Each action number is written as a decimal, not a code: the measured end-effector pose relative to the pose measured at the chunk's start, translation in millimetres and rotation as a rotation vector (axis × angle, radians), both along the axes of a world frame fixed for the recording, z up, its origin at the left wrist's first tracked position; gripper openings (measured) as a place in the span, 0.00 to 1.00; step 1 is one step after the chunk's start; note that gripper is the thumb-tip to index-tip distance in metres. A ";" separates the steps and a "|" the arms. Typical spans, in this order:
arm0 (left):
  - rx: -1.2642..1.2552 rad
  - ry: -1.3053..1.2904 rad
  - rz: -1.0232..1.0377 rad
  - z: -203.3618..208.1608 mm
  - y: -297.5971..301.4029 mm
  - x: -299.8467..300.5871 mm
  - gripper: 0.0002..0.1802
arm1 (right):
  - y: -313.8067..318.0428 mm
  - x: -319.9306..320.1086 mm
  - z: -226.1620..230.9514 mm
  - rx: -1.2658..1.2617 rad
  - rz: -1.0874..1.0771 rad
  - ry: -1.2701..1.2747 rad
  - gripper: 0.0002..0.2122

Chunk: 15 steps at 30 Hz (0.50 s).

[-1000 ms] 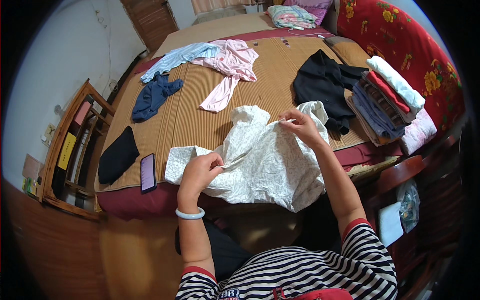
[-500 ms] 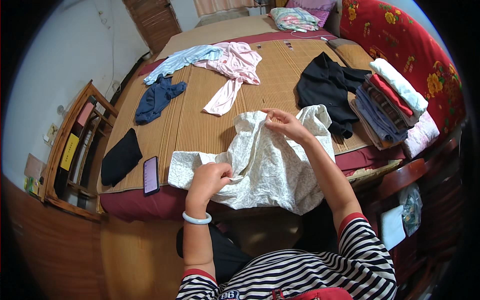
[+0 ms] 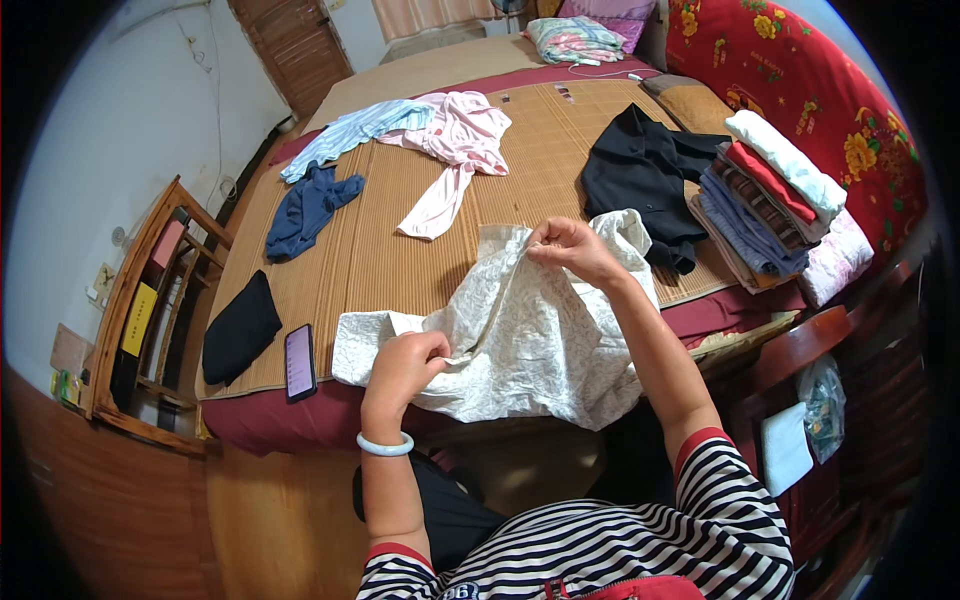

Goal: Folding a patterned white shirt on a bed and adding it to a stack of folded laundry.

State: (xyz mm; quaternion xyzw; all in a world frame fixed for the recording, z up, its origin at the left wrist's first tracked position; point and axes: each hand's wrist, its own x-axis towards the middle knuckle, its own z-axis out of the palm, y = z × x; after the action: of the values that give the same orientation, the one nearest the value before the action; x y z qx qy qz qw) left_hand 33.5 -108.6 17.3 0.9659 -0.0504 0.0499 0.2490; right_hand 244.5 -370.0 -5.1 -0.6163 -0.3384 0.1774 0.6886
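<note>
A white shirt [image 3: 545, 350] with a fine grey pattern lies rumpled over the bed's near edge, its lower part hanging off. My left hand [image 3: 403, 365], with a pale bangle at the wrist, pinches the shirt's edge low on the left, beside a spread sleeve. Farther up, my right hand [image 3: 575, 250] grips the same long edge near its far end. Between the two hands the edge runs slantwise and fairly taut. The fingertips of both hands are partly hidden by cloth and knuckles.
A phone [image 3: 299, 362] and a folded black garment [image 3: 242, 328] lie left on the mat [image 3: 400, 270]. Beyond are a navy garment [image 3: 308, 212], a striped blue one [image 3: 355, 130] and a pink one [image 3: 462, 130]. A black shirt [image 3: 640, 175] and a folded clothes stack [image 3: 765, 215] sit right.
My right hand's fingers have drawn in closer together on the shirt's edge. My left hand keeps its pinch, and the stretch of edge between the hands looks straighter.
</note>
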 end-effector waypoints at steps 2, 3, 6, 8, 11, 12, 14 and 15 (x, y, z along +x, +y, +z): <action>-0.060 -0.018 0.035 0.1 5.2 -1.5 0.07 | -4.1 -2.0 6.2 0.049 -0.014 0.008 0.04; -0.118 -0.035 0.069 0.9 8.4 -1.4 0.07 | -6.2 -2.8 10.3 0.090 -0.042 0.015 0.04; -0.233 -0.216 0.066 7.1 16.4 -2.9 0.07 | -11.4 -5.1 21.4 0.180 -0.104 -0.008 0.04; -0.238 -0.232 0.075 14.2 17.3 -3.8 0.06 | -15.4 -6.3 27.5 0.240 -0.182 -0.083 0.03; -0.372 -0.363 0.112 15.0 21.0 -5.1 0.07 | -18.6 -12.2 38.7 0.272 -0.171 -0.090 0.08; -0.372 -0.364 0.115 15.8 19.9 -5.1 0.07 | -18.8 -14.2 42.4 0.285 -0.176 -0.109 0.10; -0.320 -0.433 0.177 16.7 17.8 -5.2 0.07 | -23.4 -15.0 46.4 0.255 -0.171 -0.134 0.14; -0.321 -0.433 0.182 17.2 17.5 -4.7 0.07 | -25.5 -16.4 49.7 0.165 -0.230 -0.268 0.14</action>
State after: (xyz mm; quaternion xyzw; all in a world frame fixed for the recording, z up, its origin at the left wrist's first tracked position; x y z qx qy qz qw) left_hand 28.8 -91.2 34.5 0.8815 -0.0071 0.2846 0.3768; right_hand 228.1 -395.5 44.5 -0.6105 -0.3679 -0.0143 0.7012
